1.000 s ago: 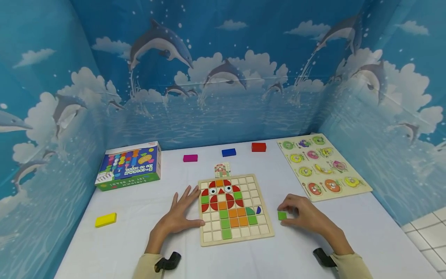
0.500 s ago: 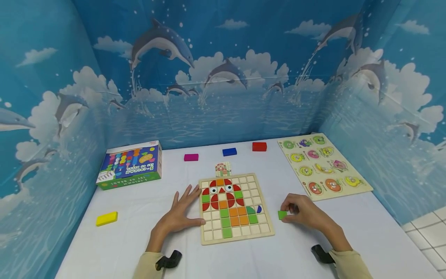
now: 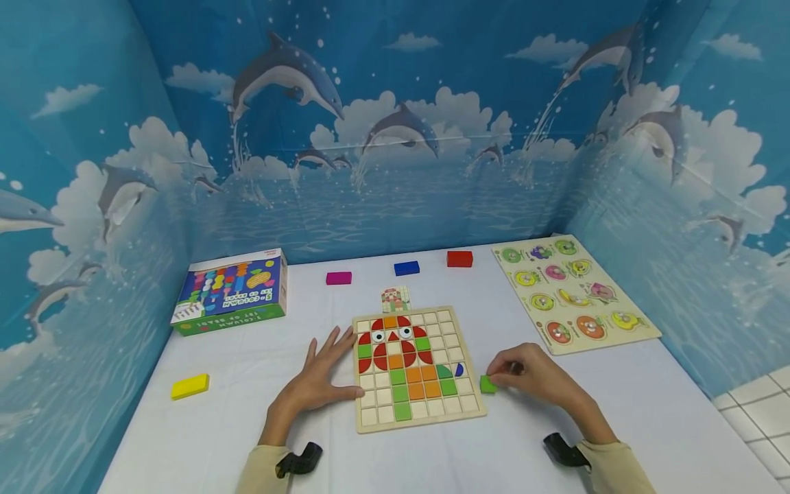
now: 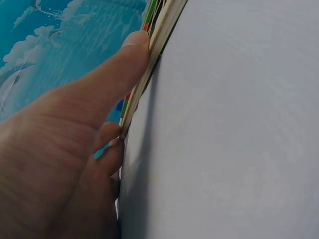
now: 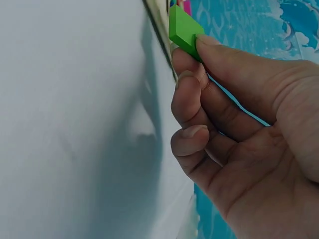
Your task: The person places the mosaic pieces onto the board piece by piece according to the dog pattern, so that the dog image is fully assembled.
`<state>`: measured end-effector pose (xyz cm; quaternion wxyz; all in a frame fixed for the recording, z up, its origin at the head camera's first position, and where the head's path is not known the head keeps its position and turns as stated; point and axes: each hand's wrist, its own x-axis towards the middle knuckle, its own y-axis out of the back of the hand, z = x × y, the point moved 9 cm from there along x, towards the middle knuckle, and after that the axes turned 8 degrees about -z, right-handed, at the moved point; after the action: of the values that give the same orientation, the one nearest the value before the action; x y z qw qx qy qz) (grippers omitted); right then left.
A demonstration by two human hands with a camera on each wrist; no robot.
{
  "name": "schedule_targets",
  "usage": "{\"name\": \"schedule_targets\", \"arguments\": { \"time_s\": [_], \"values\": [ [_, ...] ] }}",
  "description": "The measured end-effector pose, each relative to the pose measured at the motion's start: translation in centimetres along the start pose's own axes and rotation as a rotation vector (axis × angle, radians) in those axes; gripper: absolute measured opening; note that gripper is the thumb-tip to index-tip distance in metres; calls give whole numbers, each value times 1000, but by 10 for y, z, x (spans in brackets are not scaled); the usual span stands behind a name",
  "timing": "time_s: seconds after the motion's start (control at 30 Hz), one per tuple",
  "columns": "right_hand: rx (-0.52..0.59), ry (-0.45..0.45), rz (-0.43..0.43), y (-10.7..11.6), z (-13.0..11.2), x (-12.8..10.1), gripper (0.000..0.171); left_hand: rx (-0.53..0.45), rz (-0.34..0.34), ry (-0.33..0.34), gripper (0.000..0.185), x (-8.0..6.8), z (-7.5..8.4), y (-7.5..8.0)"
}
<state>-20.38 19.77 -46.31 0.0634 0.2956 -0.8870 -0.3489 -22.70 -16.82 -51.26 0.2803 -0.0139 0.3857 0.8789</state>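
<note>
Pinched by its edges in the right hand (image 3: 535,376), a small, stiff, likely light green square tile (image 3: 487,384) meets the wooden grid board's (image 3: 417,425) right edge, the left hand (image 3: 321,381) spread flat against the left edge.

Printed lettering stands on the front face of the game box (image 3: 230,291), upside down, too small to read.

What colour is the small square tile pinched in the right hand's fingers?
Green. The tile shows best in the right wrist view, pinched by the right hand.
</note>
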Motion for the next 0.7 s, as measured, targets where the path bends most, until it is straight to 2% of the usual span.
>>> {"name": "schedule_targets", "arguments": {
  "time_s": [0.2,0.4,0.57,0.7],
  "values": [
    [61,68,-45,-12,-19,10,11,-6,-2,4,112,-1,-2,1],
    [92,90,-84,-27,-34,24,7,1,-1,7,112,0,-3,1],
    [112,134,-121,-38,-41,31,4,0,1,-1,112,0,-2,1],
    [115,130,-146,-46,-44,33,7,5,8,-16,113,-1,-1,1]
  ]
}}
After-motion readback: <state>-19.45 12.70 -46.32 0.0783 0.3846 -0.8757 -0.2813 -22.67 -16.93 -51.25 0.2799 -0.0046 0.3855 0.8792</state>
